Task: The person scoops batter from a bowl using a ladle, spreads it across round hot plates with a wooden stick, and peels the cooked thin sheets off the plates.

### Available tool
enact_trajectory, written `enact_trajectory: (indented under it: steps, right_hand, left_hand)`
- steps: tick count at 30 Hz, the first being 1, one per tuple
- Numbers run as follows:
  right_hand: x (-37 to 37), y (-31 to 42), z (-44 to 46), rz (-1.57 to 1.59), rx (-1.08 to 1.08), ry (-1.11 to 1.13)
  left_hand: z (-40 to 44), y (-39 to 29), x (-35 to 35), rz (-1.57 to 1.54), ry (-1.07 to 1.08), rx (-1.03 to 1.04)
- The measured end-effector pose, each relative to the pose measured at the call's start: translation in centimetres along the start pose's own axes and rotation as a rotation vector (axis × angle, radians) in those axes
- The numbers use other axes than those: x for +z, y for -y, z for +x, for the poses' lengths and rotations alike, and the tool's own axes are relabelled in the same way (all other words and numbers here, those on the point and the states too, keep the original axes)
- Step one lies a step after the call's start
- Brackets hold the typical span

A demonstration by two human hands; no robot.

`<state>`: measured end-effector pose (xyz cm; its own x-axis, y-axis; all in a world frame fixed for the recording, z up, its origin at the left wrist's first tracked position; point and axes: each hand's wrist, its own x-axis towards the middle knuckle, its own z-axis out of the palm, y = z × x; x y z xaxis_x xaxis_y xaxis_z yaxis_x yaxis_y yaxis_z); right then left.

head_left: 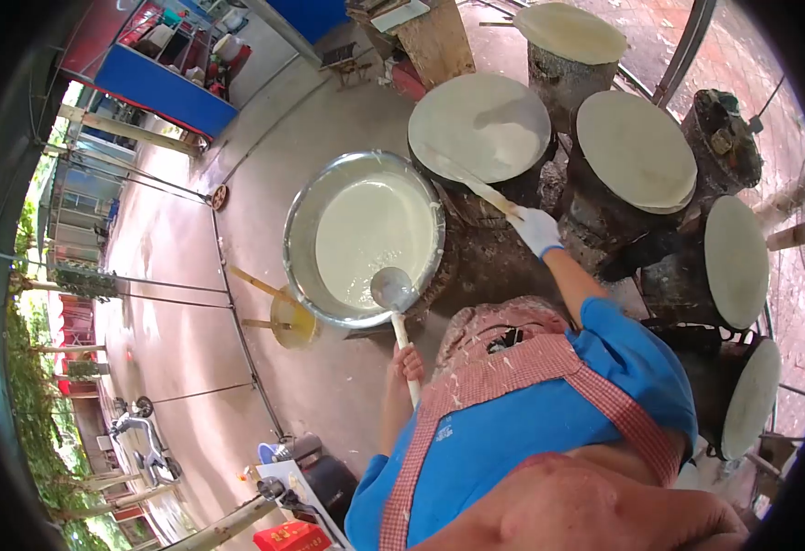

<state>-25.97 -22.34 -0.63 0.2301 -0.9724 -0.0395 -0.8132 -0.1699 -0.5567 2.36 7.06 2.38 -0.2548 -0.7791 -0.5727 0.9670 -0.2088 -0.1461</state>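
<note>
Evidently, our gloved right hand [538, 230], nearer the griddle [480, 119] at upper centre, gripped a paddle [489, 193] slanting up-left over it, while our left hand [405, 365] clasped a ladle [391, 290] pointing up into the central basin [299, 225].

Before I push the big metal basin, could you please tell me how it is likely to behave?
The metal basin would probably feel heavy, since it holds a wide pool of white liquid. That liquid may slosh, as its surface is uncovered. The basin should stay stiff, because it looks like shiny metal.
</note>
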Motion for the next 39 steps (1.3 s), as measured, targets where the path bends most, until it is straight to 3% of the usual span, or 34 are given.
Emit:
enact_trajectory:
  steps: [4, 6, 8, 10, 11, 12, 14, 16, 18, 20, 22, 24, 25, 27, 30, 32, 33, 34, 35, 36, 37, 39]
  right_hand:
    - [-3.4, -7.3, 0.8, -0.007, 0.077, -0.187]
    - [-4.8, -6.6, 3.7, 0.093, 0.072, -0.34]
    - [-4.4, -3.2, 5.7, 0.059, 0.134, -0.267]
    - [-1.0, -3.9, 3.6, 0.002, -0.099, -0.192]
    - [-1.4, -3.7, 1.2, -0.084, -0.118, -0.08]
    - [-1.7, -4.6, -0.9, -0.109, 0.048, -0.023]
    - [-1.3, -10.3, 0.6, -0.001, 0.205, -0.045]
    - [-5.2, -9.6, 3.8, 0.132, 0.145, -0.271]
    - [-5.4, -8.0, 8.4, 0.164, 0.11, -0.369]
    - [-6.3, -4.3, 7.9, 0.131, 0.077, -0.244]
    - [-4.3, -6.1, 2.6, -0.182, 0.02, -0.11]
    - [0.4, -13.0, 1.1, 0.174, 0.108, -0.174]
    - [-0.4, -14.7, 3.3, 0.25, 0.126, -0.291]
    - [-5.6, -10.3, 10.3, 0.169, 0.189, -0.305]
    - [-1.2, -16.2, 24.8, 0.015, 0.074, -0.241]
    - [-3.3, -13.6, 20.3, 0.154, 0.004, -0.297]
    - [-5.0, -12.6, 18.3, 0.258, -0.085, -0.36]
    - [-1.1, -13.9, 17.3, 0.451, 0.002, -0.332]
    - [-3.2, -9.1, 13.9, 0.666, 0.237, -0.163]
    - [-5.6, -4.0, 10.3, 0.844, 0.505, -0.026]
    - [-3.9, -4.9, 10.6, 0.63, 0.279, -0.027]
    - [-3.0, -6.3, 9.9, 0.295, -0.066, -0.104]
  left_hand:
    - [0.7, -0.8, -1.7, 0.014, 0.116, -0.088]
    - [0.9, 0.0, 0.8, 0.021, 0.001, -0.01]
    - [2.1, 0.3, 1.2, 0.079, -0.049, 0.0]
    - [2.2, 1.3, 3.0, 0.082, -0.098, 0.049]
    - [2.2, 2.1, 4.4, 0.2, -0.158, 0.117]
    - [1.9, 2.7, 4.9, 0.316, -0.223, 0.191]
    - [3.4, 1.2, 3.1, 0.357, -0.16, 0.162]
    - [2.8, 1.3, 2.5, 0.169, -0.139, 0.047]
    - [4.3, 2.6, 5.1, 0.242, -0.226, 0.077]
    - [5.0, 4.0, 7.9, 0.241, -0.313, 0.155]
    - [5.2, 3.6, 4.3, 0.878, -0.129, 0.422]
    - [6.4, 1.9, 2.9, 0.232, -0.161, -0.015]
    - [7.2, 1.1, 0.8, 0.021, -0.049, -0.162]
    - [6.7, 2.6, 3.0, 0.028, -0.17, -0.075]
    - [6.8, 5.4, 5.3, 0.042, -0.287, 0.048]
    - [5.6, 4.0, 5.0, 0.081, -0.277, 0.099]
    - [5.5, 3.1, 2.7, 0.115, -0.148, 0.036]
    - [6.0, 2.8, 1.1, 0.142, -0.025, -0.033]
    - [5.3, 3.0, 1.3, 0.139, -0.037, -0.039]
    - [5.2, 3.5, 2.3, 0.192, -0.162, 0.12]
    - [5.8, 4.2, 3.2, 0.238, -0.28, 0.274]
    - [5.5, 3.3, 5.0, 0.061, -0.203, 0.149]
